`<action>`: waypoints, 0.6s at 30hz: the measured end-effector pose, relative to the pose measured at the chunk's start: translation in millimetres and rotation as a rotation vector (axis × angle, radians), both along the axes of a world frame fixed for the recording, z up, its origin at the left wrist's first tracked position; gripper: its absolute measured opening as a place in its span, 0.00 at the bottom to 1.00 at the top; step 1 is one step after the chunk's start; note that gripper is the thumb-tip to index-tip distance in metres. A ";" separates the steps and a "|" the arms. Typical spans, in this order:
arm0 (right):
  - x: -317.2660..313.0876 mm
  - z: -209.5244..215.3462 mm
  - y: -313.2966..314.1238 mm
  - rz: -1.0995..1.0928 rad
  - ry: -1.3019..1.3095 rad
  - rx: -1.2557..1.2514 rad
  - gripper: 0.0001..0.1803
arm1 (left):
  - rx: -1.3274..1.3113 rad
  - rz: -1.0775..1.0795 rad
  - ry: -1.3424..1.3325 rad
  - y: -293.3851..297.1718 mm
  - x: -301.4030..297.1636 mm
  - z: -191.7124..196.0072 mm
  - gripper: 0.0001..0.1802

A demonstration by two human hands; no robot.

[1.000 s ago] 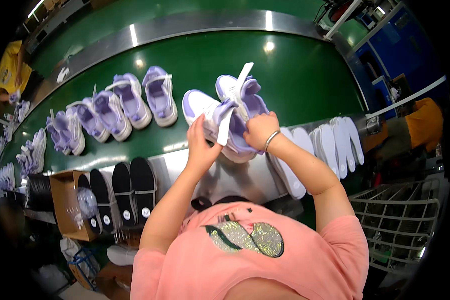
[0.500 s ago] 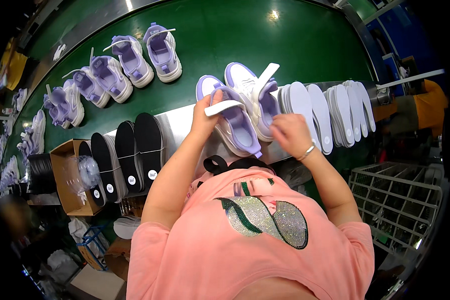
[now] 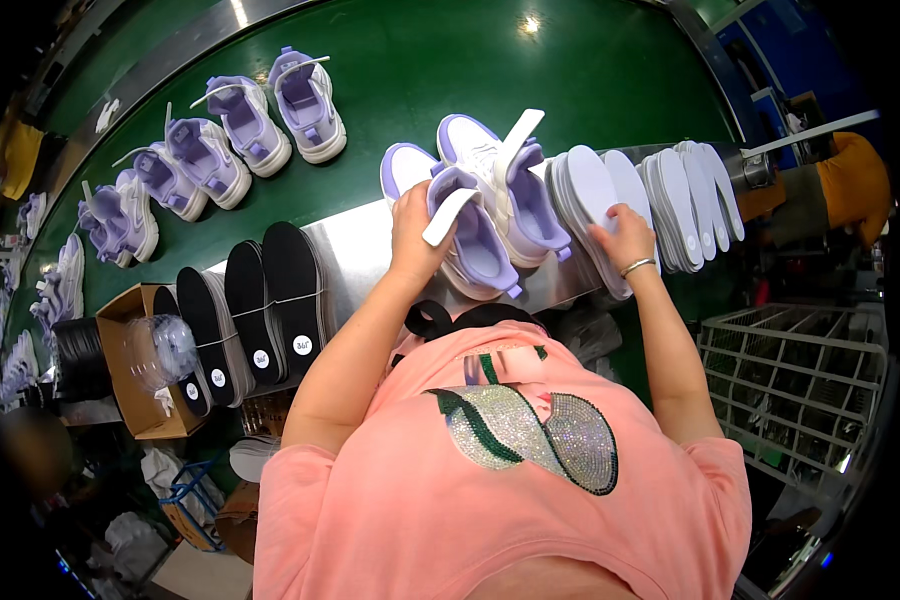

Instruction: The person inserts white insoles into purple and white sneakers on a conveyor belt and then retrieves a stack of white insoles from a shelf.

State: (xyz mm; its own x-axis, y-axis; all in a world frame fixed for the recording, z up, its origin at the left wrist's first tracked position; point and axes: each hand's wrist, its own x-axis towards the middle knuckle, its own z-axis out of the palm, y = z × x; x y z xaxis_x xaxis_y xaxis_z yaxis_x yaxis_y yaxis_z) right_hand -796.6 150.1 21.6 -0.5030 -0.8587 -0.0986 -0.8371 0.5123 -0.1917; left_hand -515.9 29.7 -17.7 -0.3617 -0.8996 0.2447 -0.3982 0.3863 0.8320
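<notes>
Two lilac and white sneakers lie side by side at the near edge of the green conveyor belt. My left hand grips the left sneaker at its heel, beside a white strap sticking up. My right hand rests on a stack of white insoles standing on edge just right of the sneakers, fingers on the nearest insole.
More lilac sneakers ride in pairs along the belt to the far left. Black insoles stand in a row on the steel ledge, next to a cardboard box. A white wire basket sits at my right.
My right hand has let go of the sneakers and moved right onto the white insole stack. My left hand stays on the left sneaker, now set down at the belt edge.
</notes>
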 end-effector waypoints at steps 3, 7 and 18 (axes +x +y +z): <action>-6.1 20.9 1.2 0.028 -0.114 -0.337 0.15 | -0.008 -0.015 0.031 0.4 -3.5 9.2 0.20; 32.6 86.9 -2.8 0.333 -0.245 -0.468 0.09 | 0.028 -0.004 0.010 1.5 -5.4 16.5 0.20; 148.6 31.8 -55.0 0.787 0.158 0.299 0.08 | 0.054 0.021 0.108 5.3 -16.6 21.9 0.12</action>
State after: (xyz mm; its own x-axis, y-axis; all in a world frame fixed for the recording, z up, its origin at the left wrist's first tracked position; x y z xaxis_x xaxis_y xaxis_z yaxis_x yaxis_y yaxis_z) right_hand -647.9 95.1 53.4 0.2022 -0.9125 -0.3555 -0.9757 -0.2191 0.0074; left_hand -532.6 35.0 4.2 -0.3166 -0.9198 0.2320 -0.3131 0.3322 0.8897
